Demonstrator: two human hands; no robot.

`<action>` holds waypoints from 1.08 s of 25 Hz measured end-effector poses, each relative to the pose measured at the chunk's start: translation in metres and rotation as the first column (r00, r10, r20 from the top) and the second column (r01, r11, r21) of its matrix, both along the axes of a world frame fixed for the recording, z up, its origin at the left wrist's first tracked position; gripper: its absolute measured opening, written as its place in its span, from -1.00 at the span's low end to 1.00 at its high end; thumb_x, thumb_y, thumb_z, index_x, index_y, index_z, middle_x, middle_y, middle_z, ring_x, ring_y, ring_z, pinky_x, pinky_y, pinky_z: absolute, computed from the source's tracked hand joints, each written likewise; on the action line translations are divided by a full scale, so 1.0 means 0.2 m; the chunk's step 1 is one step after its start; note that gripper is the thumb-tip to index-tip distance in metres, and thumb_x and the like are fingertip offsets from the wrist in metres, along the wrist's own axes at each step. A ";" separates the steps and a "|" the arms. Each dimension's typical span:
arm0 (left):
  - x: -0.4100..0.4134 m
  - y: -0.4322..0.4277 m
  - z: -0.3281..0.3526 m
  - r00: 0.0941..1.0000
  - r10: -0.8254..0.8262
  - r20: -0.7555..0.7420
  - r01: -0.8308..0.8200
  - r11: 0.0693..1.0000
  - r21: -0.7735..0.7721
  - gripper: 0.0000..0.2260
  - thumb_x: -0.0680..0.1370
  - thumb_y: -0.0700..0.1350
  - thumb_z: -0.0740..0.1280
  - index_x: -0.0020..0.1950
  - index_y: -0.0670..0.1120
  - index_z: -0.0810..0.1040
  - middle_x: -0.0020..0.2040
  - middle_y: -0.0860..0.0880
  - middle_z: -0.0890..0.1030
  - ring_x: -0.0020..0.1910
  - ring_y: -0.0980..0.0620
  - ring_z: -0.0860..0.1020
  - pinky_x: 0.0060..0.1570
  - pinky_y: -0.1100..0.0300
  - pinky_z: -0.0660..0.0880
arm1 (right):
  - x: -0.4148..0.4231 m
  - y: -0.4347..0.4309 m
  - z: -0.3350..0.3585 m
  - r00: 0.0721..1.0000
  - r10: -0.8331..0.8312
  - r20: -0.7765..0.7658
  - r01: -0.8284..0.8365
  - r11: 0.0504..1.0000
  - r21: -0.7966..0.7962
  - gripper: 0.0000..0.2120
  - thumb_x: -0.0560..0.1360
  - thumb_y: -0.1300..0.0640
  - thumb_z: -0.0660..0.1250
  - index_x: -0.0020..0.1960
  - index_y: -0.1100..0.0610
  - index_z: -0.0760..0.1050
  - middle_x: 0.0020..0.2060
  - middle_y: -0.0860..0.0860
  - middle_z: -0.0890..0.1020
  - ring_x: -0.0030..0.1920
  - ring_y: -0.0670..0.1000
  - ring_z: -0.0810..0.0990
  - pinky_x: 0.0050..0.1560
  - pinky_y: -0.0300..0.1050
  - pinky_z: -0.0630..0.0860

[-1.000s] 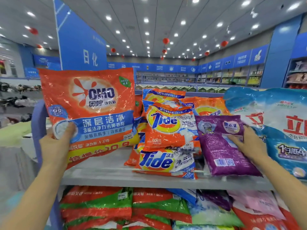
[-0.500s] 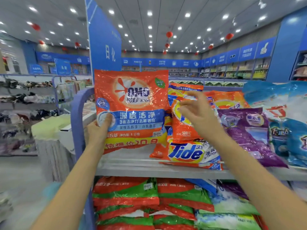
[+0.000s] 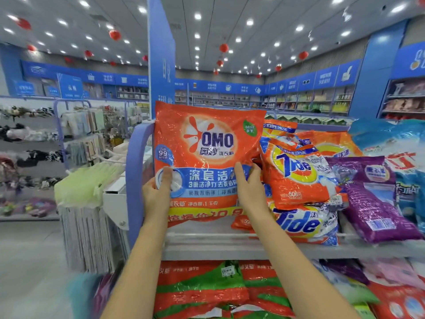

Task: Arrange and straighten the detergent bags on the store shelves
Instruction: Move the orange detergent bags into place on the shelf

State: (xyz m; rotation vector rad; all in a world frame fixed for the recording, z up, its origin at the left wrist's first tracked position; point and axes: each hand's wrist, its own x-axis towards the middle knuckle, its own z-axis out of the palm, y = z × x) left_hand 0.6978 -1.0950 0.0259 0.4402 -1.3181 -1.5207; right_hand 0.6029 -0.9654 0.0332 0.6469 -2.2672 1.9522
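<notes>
A big orange OMO detergent bag [image 3: 207, 143] stands upright at the left end of the top shelf [image 3: 230, 248]. My left hand [image 3: 157, 194] grips its lower left edge, thumb on the front. My right hand [image 3: 249, 189] grips its lower right edge. Right beside it, orange Tide bags [image 3: 299, 178] lie in a leaning, uneven pile. A purple bag [image 3: 372, 196] lies slanted further right, and blue bags [image 3: 400, 153] stand at the far right.
The shelf's blue end frame [image 3: 135, 171] curves up just left of the OMO bag. Red-and-green bags [image 3: 202, 288] fill the shelf below. A green-topped stand [image 3: 85, 187] and racks of hanging goods are to the left across the aisle.
My right hand left the purple bag, passed over the Tide pile and took the OMO bag's right edge. The view swung left, so the shelf now sits more to the right.
</notes>
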 end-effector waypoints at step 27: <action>-0.38 -0.20 -0.11 0.749 0.285 0.599 -0.193 0.957 -0.215 -0.56 0.60 0.16 0.02 0.15 -0.19 0.39 0.15 -0.21 0.54 0.12 -0.23 0.49 -0.05 0.05 0.34 | -0.27 -0.38 -0.12 0.914 -0.390 -0.109 0.387 0.921 -0.055 -0.75 0.61 0.18 0.08 0.19 0.21 0.43 0.07 0.14 0.58 0.08 0.16 0.52 -0.02 -0.08 0.39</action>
